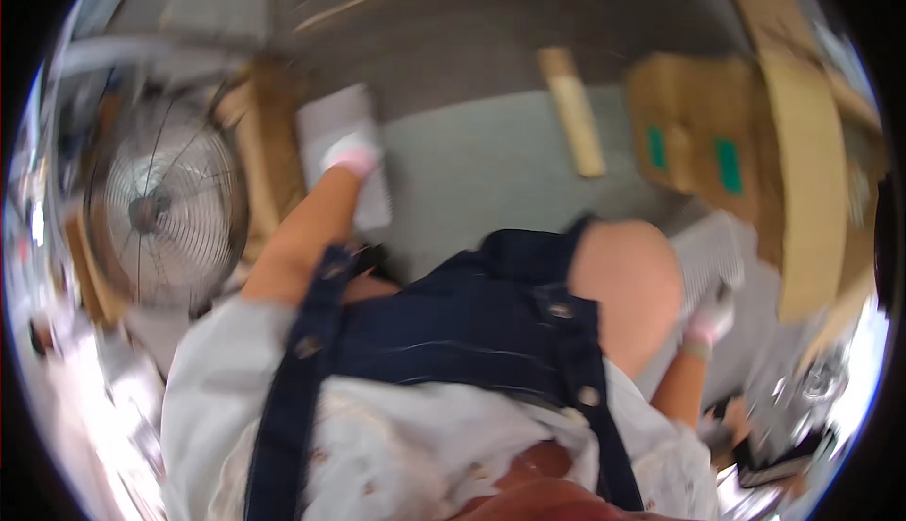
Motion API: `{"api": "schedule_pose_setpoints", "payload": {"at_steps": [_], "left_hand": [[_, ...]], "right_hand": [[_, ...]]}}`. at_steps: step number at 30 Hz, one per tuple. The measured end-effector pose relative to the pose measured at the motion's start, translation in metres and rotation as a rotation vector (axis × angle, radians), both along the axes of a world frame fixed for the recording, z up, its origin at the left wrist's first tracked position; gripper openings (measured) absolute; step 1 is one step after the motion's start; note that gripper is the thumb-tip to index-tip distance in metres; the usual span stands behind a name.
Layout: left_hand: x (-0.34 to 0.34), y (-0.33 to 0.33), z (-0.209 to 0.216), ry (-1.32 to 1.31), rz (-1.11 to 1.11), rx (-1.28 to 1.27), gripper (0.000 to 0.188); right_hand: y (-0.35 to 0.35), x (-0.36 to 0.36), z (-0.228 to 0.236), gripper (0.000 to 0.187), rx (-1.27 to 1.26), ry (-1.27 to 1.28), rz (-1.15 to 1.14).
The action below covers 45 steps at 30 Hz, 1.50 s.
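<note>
My left hand point(349, 151), in a white and pink glove, is closed on a pale, flat panel point(340, 110) that extends above and below it. The fingers themselves are blurred. Low on the right, my gloved right hand point(712, 318) is at the lower edge of a whitish ribbed panel point(713, 249) and appears to grip it. Motion blur hides what these panels are made of.
A round wire-guarded fan point(156, 210) stands at left, beside a brown cardboard piece point(274, 139). Ahead on the grey floor point(462, 153) lies a long tan strip point(573, 115). An open cardboard box point(694, 110) with green tape sits at right. My bare knee point(628, 280) is raised.
</note>
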<state>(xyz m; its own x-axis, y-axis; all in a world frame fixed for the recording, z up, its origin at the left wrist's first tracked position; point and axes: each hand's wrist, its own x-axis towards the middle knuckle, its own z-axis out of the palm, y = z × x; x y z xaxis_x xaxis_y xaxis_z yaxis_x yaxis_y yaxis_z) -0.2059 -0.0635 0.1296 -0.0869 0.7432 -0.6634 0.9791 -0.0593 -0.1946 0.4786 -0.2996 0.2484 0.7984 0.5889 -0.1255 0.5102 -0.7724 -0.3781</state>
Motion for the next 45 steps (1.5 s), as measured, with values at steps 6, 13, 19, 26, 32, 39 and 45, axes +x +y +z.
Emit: {"api": "schedule_pose_setpoints", "payload": {"at_steps": [6, 13, 19, 26, 32, 39, 45], "left_hand": [[-0.008, -0.056, -0.021, 0.089, 0.918, -0.032, 0.114], [0.012, -0.067, -0.032, 0.053, 0.843, 0.002, 0.123], [-0.009, -0.064, -0.033, -0.055, 0.885, -0.016, 0.117], [-0.046, -0.065, -0.015, -0.279, 0.802, -0.095, 0.120], [-0.077, -0.078, -0.018, -0.441, 0.719, 0.007, 0.116], [-0.099, -0.095, -0.002, -0.596, 0.700, 0.128, 0.108], [-0.119, -0.095, 0.011, -0.716, 0.726, 0.169, 0.102]], "right_hand": [[0.048, -0.174, 0.154, 0.013, 0.547, 0.024, 0.677], [0.151, -0.354, 0.103, 0.020, 0.160, 0.489, 1.001], [0.153, -0.369, 0.032, 0.024, -0.233, 0.636, 1.073], [0.169, -0.361, -0.006, 0.034, -0.446, 0.807, 0.964], [0.175, -0.359, -0.013, 0.044, -0.605, 0.912, 1.000], [0.176, -0.343, -0.025, 0.047, -0.701, 0.941, 0.982], [0.168, -0.348, -0.031, 0.046, -0.778, 0.983, 0.925]]}}
